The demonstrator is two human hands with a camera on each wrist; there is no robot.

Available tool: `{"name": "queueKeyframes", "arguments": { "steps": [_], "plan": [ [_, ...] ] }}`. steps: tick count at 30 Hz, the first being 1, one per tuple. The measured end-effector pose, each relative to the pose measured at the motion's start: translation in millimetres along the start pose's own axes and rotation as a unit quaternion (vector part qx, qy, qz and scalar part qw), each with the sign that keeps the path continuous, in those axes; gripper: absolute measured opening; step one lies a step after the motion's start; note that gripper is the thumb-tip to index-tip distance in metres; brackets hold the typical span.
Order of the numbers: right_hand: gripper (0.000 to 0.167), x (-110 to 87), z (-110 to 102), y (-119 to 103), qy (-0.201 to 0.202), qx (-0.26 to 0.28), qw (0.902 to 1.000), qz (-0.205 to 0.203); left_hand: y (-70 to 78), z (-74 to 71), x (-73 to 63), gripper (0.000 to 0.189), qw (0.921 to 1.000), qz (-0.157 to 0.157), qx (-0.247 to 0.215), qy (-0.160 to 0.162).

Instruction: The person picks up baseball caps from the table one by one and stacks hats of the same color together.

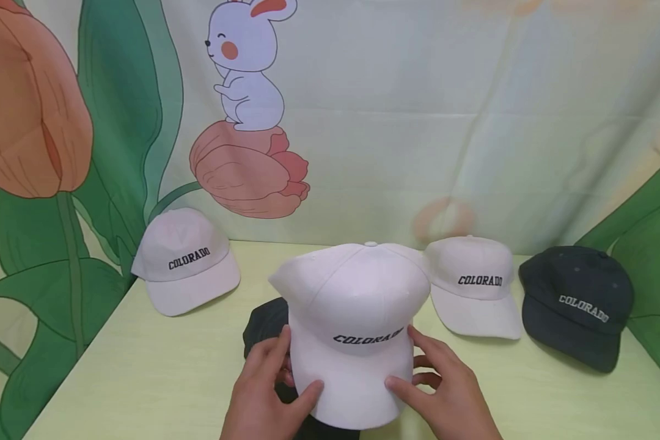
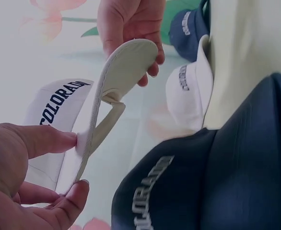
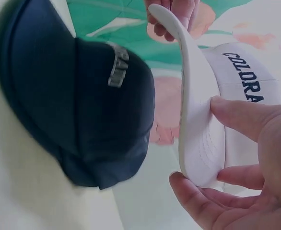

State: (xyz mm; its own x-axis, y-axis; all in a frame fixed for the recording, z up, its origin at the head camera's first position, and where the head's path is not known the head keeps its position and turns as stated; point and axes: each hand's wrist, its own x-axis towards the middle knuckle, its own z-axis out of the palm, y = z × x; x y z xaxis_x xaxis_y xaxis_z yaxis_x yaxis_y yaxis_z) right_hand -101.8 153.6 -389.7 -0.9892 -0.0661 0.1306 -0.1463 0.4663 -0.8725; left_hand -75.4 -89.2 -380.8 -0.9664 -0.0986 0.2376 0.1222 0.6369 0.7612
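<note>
Both hands hold up a white baseball cap (image 1: 357, 293) with dark COLORADO lettering, its brim toward me. My left hand (image 1: 272, 391) pinches the left edge of the brim, thumb on top and fingers beneath. On the opposite edge my right hand (image 1: 445, 388) has the same kind of pinch. In the left wrist view the underside of the brim (image 2: 131, 67) shows, and the cap is off the table. Below and behind it sits a dark cap (image 1: 264, 327), mostly hidden in the head view; the right wrist view shows this dark cap (image 3: 107, 110) more fully.
A white cap (image 1: 184, 263) stands at the back left of the pale table (image 1: 143, 360). At the right are another white cap (image 1: 473, 287) and a dark cap (image 1: 577, 305). A printed cloth (image 1: 390, 122) with a rabbit and tulips hangs behind.
</note>
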Motion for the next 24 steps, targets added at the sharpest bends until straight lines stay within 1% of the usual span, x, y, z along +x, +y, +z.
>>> {"name": "queueKeyframes", "arguments": {
  "steps": [3,7,8,11,15,19,24],
  "plan": [
    [0.074,-3.3,-6.5,6.7,0.015,0.004,0.9999,-0.002,4.6,8.6,0.0,0.081,0.9998,0.015,0.008,-0.008],
    [0.075,-6.7,-11.1,12.0,0.028,0.006,0.9996,0.000,9.5,15.0,0.7,0.081,0.9996,0.001,0.022,-0.018],
    [0.075,-7.6,-12.4,12.8,0.030,0.009,0.9995,0.004,10.6,16.2,1.1,0.081,0.9995,-0.004,0.023,-0.023],
    [0.076,-10.4,-15.4,14.4,0.034,0.014,0.9990,0.026,11.8,19.3,0.9,0.081,0.9990,-0.001,0.024,-0.037],
    [0.076,-13.7,-20.1,18.6,0.043,0.011,0.9978,0.049,12.5,24.4,1.6,0.081,0.9981,0.015,0.012,-0.059],
    [0.075,-17.4,-24.8,25.9,0.046,0.009,0.9966,0.067,14.4,30.2,4.0,0.082,0.9959,0.015,0.001,-0.090],
    [0.075,-23.2,-30.6,33.2,0.049,0.014,0.9928,0.109,17.2,38.2,5.2,0.082,0.9920,0.022,-0.015,-0.124]
  ]
}}
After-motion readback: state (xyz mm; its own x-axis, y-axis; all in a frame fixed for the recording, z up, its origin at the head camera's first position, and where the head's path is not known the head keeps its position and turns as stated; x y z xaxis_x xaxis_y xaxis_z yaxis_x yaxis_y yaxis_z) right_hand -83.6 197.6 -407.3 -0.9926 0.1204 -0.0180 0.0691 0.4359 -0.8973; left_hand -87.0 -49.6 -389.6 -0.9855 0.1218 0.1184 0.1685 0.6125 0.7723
